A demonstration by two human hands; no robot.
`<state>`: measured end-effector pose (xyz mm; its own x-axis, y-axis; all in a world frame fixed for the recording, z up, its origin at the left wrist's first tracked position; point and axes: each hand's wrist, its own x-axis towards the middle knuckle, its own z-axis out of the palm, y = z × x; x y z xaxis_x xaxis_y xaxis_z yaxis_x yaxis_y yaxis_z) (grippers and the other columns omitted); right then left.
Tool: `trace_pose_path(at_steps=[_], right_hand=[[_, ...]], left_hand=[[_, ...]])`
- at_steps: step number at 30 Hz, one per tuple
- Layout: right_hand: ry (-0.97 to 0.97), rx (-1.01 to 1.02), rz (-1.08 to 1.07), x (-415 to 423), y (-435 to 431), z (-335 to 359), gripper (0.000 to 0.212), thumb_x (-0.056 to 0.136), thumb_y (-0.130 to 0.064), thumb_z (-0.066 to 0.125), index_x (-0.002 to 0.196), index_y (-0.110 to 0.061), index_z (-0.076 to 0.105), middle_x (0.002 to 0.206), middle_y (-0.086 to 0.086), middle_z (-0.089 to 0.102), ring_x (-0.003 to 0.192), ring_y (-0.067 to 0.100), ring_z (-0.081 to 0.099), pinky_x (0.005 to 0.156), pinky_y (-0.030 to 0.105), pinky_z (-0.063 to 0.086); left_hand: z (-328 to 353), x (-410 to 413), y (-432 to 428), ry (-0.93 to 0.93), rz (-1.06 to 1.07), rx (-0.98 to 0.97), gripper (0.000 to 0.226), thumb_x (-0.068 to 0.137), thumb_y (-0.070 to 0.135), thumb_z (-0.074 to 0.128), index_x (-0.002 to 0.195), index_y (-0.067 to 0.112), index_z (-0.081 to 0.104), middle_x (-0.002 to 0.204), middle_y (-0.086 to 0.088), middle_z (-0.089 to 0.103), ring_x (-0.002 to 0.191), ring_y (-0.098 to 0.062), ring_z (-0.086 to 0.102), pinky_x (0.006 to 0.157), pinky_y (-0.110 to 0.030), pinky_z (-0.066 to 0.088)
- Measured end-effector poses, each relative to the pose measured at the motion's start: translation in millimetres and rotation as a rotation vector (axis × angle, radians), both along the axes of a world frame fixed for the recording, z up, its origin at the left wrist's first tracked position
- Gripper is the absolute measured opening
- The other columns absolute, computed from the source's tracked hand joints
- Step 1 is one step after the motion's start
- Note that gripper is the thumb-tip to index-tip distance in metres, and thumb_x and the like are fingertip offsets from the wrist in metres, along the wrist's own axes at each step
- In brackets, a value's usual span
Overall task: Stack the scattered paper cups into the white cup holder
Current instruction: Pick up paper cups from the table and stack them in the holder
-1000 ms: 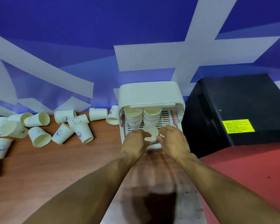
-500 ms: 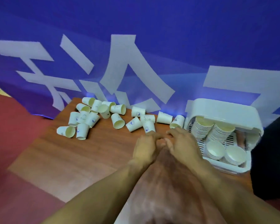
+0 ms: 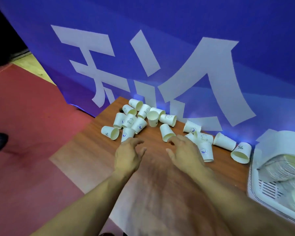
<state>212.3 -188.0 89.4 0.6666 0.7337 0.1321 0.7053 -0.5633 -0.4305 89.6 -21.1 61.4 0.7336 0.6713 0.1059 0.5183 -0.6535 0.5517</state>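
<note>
Holder (image 3: 278, 189) part-filled; left of it, I see many cups (image 3: 140, 120) loose; left hand (image 3: 128, 155) and right hand (image 3: 184, 152) spread, empty.

Both empty hands, left hand (image 3: 128, 157) and right hand (image 3: 186, 154), hover before scattered paper cups (image 3: 140, 120).

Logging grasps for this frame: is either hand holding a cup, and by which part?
Nothing is held. The left hand and right hand hover open over the wooden table near the scattered paper cups.

Matt paper cups (image 3: 167, 132), glossy wood-grain table (image 3: 92, 150), white plastic holder (image 3: 255, 181).
</note>
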Motion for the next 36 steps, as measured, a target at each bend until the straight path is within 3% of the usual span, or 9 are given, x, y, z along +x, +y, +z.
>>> trace_pose_path(at_steps=[9,12,14,17,21,24,27,32,36], right_hand=[[0.108,-0.13,0.03,-6,166,-40,0.033,0.087,-0.034,0.063,0.117,-0.021,0.059,0.113,-0.002,0.059,0.105,0.019,0.055,0.086,0.033,0.046],[0.144,-0.221,0.031,-2,211,-56,0.034,0.087,-0.034,0.062,0.118,-0.022,0.057,0.113,-0.001,0.057,0.107,0.02,0.054,0.086,0.036,0.048],[0.182,-0.303,0.017,1,235,-66,0.041,0.087,-0.036,0.061,0.124,-0.022,0.053,0.119,-0.001,0.054,0.111,0.02,0.053,0.085,0.035,0.046],[0.233,-0.386,-0.004,8,263,-81,0.052,0.086,-0.036,0.063,0.133,-0.021,0.045,0.127,0.0,0.05,0.115,0.022,0.051,0.086,0.034,0.044],[0.228,-0.432,0.014,12,288,-102,0.062,0.085,-0.035,0.066,0.138,-0.018,0.038,0.133,0.002,0.045,0.117,0.023,0.049,0.09,0.034,0.044],[0.239,-0.486,0.013,14,303,-113,0.073,0.083,-0.034,0.068,0.143,-0.019,0.029,0.138,0.002,0.04,0.118,0.025,0.049,0.088,0.036,0.047],[0.242,-0.547,0.004,13,312,-121,0.076,0.082,-0.033,0.07,0.142,-0.019,0.027,0.135,0.004,0.04,0.112,0.026,0.054,0.082,0.037,0.049],[0.273,-0.599,-0.026,9,310,-127,0.058,0.083,-0.033,0.071,0.129,-0.016,0.04,0.123,0.006,0.042,0.101,0.027,0.057,0.079,0.036,0.047],[0.287,-0.587,-0.017,6,304,-123,0.044,0.084,-0.036,0.07,0.119,-0.016,0.05,0.117,0.003,0.051,0.105,0.026,0.056,0.082,0.038,0.047]], left_hand=[[-52,6,165,0.063,-0.037,-0.12,0.024,0.085,0.032,0.066,0.109,0.031,0.07,0.112,0.006,0.061,0.1,-0.019,0.058,0.078,-0.035,0.049],[-78,11,216,0.12,-0.068,-0.124,0.028,0.082,0.034,0.068,0.11,0.033,0.069,0.116,0.004,0.059,0.108,-0.022,0.054,0.087,-0.038,0.049],[-92,13,242,0.142,-0.052,-0.126,0.03,0.083,0.039,0.069,0.113,0.037,0.067,0.125,0.004,0.052,0.12,-0.024,0.044,0.097,-0.038,0.044],[-103,17,271,0.271,-0.083,-0.143,0.026,0.089,0.049,0.06,0.115,0.046,0.062,0.138,0.004,0.037,0.133,-0.027,0.024,0.101,-0.041,0.042],[-106,24,297,0.519,-0.333,-0.162,0.054,0.087,0.021,0.055,0.134,0.047,0.045,0.156,-0.004,0.011,0.145,-0.033,0.0,0.106,-0.049,0.036],[-107,32,305,0.649,-0.409,-0.083,0.07,0.082,0.023,0.06,0.14,0.052,0.034,0.153,-0.004,0.019,0.14,-0.029,0.018,0.107,-0.044,0.032],[-109,37,309,0.633,-0.458,0.017,0.067,0.081,0.029,0.066,0.135,0.055,0.035,0.148,0.006,0.026,0.129,-0.025,0.033,0.098,-0.04,0.038],[-112,38,309,0.599,-0.534,0.055,0.061,0.081,0.021,0.069,0.128,0.048,0.041,0.135,0.011,0.043,0.107,-0.023,0.05,0.08,-0.031,0.041],[-110,34,307,0.538,-0.505,-0.047,0.038,0.081,0.024,0.068,0.112,0.041,0.054,0.123,0.016,0.049,0.1,-0.024,0.057,0.073,-0.028,0.039]])
